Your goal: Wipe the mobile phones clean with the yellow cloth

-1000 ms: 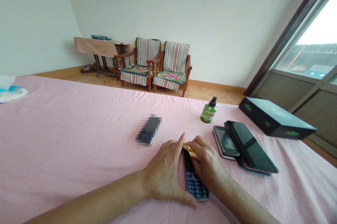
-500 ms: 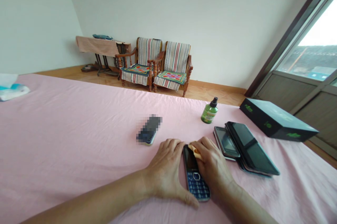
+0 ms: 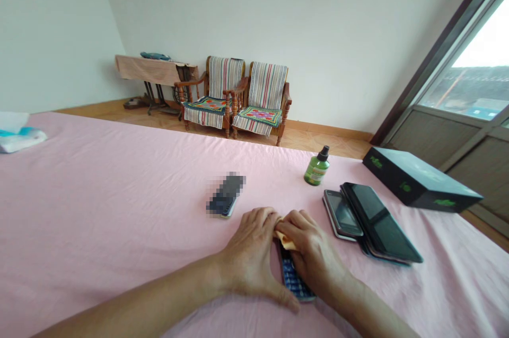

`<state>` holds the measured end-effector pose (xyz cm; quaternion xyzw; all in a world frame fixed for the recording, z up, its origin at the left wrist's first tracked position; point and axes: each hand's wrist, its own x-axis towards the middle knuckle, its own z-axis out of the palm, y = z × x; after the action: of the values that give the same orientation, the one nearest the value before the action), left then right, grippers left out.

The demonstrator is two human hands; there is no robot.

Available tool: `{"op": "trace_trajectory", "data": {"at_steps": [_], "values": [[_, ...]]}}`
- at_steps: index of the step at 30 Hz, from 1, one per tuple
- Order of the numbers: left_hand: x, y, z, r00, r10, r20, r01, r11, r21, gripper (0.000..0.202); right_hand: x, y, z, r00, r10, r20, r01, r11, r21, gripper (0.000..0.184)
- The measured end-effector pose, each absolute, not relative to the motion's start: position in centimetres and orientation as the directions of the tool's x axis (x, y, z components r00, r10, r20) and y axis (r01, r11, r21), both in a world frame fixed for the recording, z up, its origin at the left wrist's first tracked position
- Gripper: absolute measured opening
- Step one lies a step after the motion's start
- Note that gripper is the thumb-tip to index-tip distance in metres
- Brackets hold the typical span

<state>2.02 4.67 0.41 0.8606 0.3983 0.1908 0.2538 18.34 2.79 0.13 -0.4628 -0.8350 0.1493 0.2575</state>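
Phone: We have a slim, dark-blue bar phone with raised number keys (image 3: pixel 293 276) lying face up on the pink cloth-covered surface (image 3: pixel 139 195), between our two hands; its upper part is hidden, and some keys show below.
Cloth: We see a small, crumpled, pale-yellow cloth (image 3: pixel 287 242) bunched over the upper part, probably on the screen; a flat fold likely serves the glass better than a loose wad.
Right hand: Our right hand (image 3: pixel 310 240) pinches that cloth under curled fingers. We do well to press lightly and evenly, running short strokes along the phone's length.
Left hand: Our left hand (image 3: pixel 252 256) is spread along the phone's left side, thumb out by the lower end, fingers drawn towards the upper end beside the right fingertips. How firmly it bears on the casing, we cannot tell; bracing both ends should stop the phone skating on soft fabric.
Keys: We judge that a cloth corner worked between the rows reaches more than a flat pass.
Elbow room: To our right lie a silver-edged touchscreen phone (image 3: pixel 344 213) and a larger black flat device (image 3: pixel 379 221), close together; we best keep strokes short on that side.
Bottle: We leave the green bottle with a black cap (image 3: pixel 316 169) upright beyond our hands, out of the stroke.
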Motion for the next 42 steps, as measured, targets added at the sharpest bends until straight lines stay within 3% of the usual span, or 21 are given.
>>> {"op": "trace_trajectory", "data": {"at_steps": [4,8,12,22,34,39,42], "values": [[2.0,4.6,0.6,0.604,0.789,0.114,0.593,-0.540,0.597,0.108,18.0,2.3,-0.6,-0.427,0.841,0.332,0.617,0.540,-0.573,0.031],[2.0,4.5,0.5,0.598,0.792,0.124,0.599,-0.544,0.588,0.106,18.5,2.2,-1.6,-0.311,0.874,0.373,0.579,0.485,-0.655,0.030],[2.0,4.4,0.4,0.602,0.787,0.138,0.593,-0.556,0.582,0.104,18.6,2.5,-1.7,-0.256,0.892,0.372,0.635,0.445,-0.631,0.034],[1.9,4.6,0.0,0.602,0.781,0.168,0.589,-0.575,0.568,0.106,19.3,2.4,-0.5,-0.413,0.864,0.287,0.635,0.499,-0.589,0.033],[1.8,4.6,0.5,0.617,0.772,0.155,0.562,-0.569,0.600,0.104,19.4,0.1,0.4,-0.481,0.846,0.229,0.628,0.515,-0.583,0.035],[1.8,4.7,0.5,0.621,0.769,0.152,0.557,-0.569,0.606,0.110,19.7,0.1,0.7,-0.488,0.856,0.172,0.599,0.472,-0.647,0.023],[1.8,4.6,0.4,0.611,0.780,0.132,0.583,-0.557,0.592,0.114,19.9,0.6,0.4,-0.421,0.877,0.232,0.563,0.453,-0.691,0.023]]}}
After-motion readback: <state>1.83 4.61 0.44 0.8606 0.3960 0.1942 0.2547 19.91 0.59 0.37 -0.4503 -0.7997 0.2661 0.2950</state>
